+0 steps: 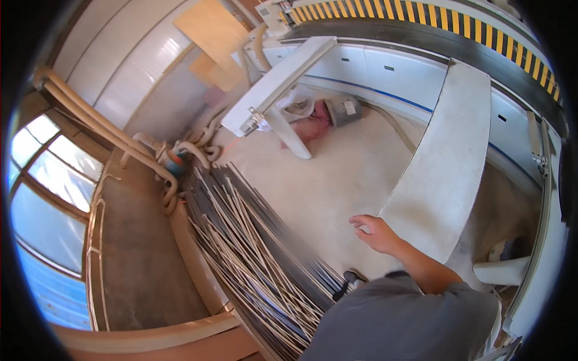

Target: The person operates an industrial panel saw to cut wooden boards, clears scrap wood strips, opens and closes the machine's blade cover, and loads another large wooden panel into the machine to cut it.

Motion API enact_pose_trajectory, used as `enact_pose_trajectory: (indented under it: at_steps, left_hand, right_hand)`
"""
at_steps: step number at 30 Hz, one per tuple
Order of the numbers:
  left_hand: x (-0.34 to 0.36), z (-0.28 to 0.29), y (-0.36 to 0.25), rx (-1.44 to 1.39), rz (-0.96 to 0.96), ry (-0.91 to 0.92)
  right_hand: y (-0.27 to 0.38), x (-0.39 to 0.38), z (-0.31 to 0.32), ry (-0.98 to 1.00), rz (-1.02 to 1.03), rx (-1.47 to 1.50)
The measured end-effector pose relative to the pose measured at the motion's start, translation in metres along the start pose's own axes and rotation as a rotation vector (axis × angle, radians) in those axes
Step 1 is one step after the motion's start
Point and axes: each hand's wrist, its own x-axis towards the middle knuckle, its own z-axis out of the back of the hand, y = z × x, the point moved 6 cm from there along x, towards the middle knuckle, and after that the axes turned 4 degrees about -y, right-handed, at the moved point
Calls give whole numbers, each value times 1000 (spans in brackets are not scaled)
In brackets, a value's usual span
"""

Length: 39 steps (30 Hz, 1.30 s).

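Note:
My right hand reaches in from the right over the near end of a long white panel. The fingers curl loosely with a gap between them and the thumb, and nothing shows in them. Whether the hand touches the panel's near-left corner, I cannot tell. From there the panel runs away to the front of a large white machine. My left hand is out of view.
Long thin strips lie heaped on the floor to the left. Farther off, a white support arm juts from the machine above a grey bucket and pink bag. Beige hoses coil beside it. A wooden ledge lies at lower left.

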Motion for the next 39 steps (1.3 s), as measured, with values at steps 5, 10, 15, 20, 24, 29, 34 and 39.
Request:
enact_pose_trajectory:
  at_steps: [5,10,15,20,24,29,34,39]
  left_hand:
    - [121,110,-29,-389,90,-110]
    - [248,250,-225,-373,-156,-203]
    - [307,259,-388,346,-551,-166]
    - [372,214,-420,404,-305,100]
    - [410,187,-513,384,-288,190]
    - [479,162,-642,487,-338,251]
    - [562,116,-793,789,-606,315]
    - [643,30,-1051,476,-540,497]
  right_hand:
    - [-22,71,-46,345,-90,-516]
    - [-53,136,-63,614,-432,-755]
    - [-88,239,-52,411,-342,-675]
    - [-108,367,-22,319,-397,-648]
    - [-122,439,37,160,-349,-612]
    - [-156,478,110,87,-498,-602]
    - [-201,507,170,-44,-664,-550]
    - [-194,550,249,-216,-799,-535]
